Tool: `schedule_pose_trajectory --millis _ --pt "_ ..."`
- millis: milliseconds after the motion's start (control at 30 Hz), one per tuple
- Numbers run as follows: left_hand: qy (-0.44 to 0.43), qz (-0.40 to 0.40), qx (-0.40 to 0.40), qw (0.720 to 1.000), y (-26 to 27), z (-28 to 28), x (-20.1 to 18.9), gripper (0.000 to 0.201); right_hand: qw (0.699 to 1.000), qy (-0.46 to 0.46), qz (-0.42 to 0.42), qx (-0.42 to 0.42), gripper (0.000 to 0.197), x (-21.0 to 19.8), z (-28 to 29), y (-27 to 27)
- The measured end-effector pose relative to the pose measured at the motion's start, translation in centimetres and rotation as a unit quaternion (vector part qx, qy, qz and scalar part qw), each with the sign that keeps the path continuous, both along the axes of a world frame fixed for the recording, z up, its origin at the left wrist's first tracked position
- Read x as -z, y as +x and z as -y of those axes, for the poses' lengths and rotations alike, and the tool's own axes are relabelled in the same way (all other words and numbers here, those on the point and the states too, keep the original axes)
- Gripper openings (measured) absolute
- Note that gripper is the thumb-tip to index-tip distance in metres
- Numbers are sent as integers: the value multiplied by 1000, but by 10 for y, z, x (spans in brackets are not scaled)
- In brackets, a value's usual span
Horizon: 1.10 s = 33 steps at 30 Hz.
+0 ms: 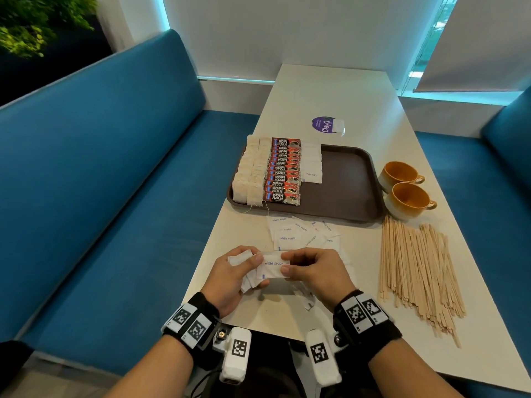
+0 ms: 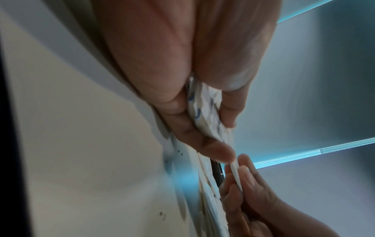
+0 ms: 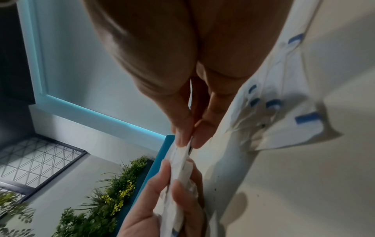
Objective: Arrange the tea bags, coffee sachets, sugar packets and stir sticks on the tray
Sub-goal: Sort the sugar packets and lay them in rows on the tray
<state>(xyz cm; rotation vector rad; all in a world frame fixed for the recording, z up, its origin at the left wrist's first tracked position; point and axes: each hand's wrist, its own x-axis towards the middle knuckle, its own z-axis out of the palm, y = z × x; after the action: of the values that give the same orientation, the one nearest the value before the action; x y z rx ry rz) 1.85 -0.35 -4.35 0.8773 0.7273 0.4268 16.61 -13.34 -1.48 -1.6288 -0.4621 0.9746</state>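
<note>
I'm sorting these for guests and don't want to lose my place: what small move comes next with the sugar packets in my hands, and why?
Probably slide the sugar packet pinched by your right hand onto the stack your left hand grips. More loose packets lie on the table, and the sugar row on the tray looks unfinished.

"white sugar" on sugar packets (image 1: pixel 273 267), "KOPI JUAN" on coffee sachets (image 1: pixel 283 170), "ClayG" on purple sticker (image 1: pixel 323 124)

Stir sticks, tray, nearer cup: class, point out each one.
stir sticks (image 1: pixel 416 268), head view, middle of the pile.
tray (image 1: pixel 349 179), head view, bare floor at its right.
nearer cup (image 1: pixel 408 201), head view, its inside.
</note>
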Motion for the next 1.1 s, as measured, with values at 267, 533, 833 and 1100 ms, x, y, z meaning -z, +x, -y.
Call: schedule_pose_trajectory --millis 267,533,833,1100 --pt "-35 22 17 999 -3 -7 3 42 997 37 4 72 12 -13 -8 43" --pt "-17 12 38 999 -4 -10 9 43 986 67 -19 152 16 -36 -53 144" --pt "-24 -9 52 998 -3 -11 3 35 987 -77 62 124 12 -1 -114 215" --pt "-24 -14 54 998 -1 -13 4 22 969 -181 146 83 9 7 -139 231"
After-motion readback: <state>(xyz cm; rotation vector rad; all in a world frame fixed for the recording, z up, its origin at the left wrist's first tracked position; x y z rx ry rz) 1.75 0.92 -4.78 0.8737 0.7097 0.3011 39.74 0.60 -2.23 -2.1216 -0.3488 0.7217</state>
